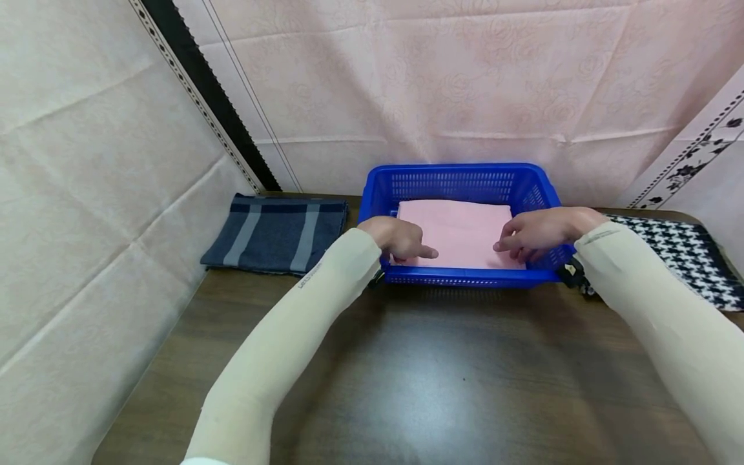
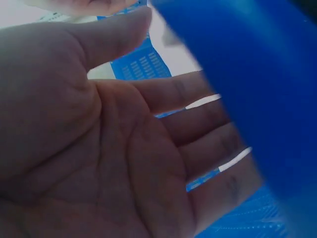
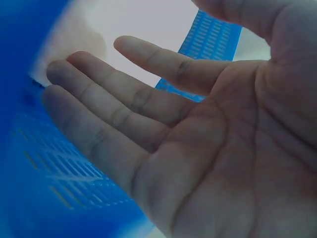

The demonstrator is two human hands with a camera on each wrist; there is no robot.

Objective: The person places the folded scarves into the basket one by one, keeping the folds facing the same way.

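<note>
A folded pink cloth (image 1: 456, 229) lies flat inside a blue plastic basket (image 1: 465, 276) with perforated walls. My left hand (image 1: 401, 237) reaches in over the left end, its index finger stretched above the cloth's front left part. In the left wrist view, the fingers (image 2: 198, 131) extend loosely and their tips are hidden behind the blue rim. Over the basket's right end is my right hand (image 1: 543, 231), fingertips close to the cloth's right edge. The right wrist view shows its fingers (image 3: 114, 106) relaxed and nearly straight, with nothing held in the palm.
Left of the basket lies a folded dark blue cloth with grey stripes (image 1: 276, 234). A black-and-white patterned cloth (image 1: 686, 255) is at the right, partly behind the right forearm. Pale fabric (image 1: 494, 84) hangs behind the brown wooden table (image 1: 442, 374).
</note>
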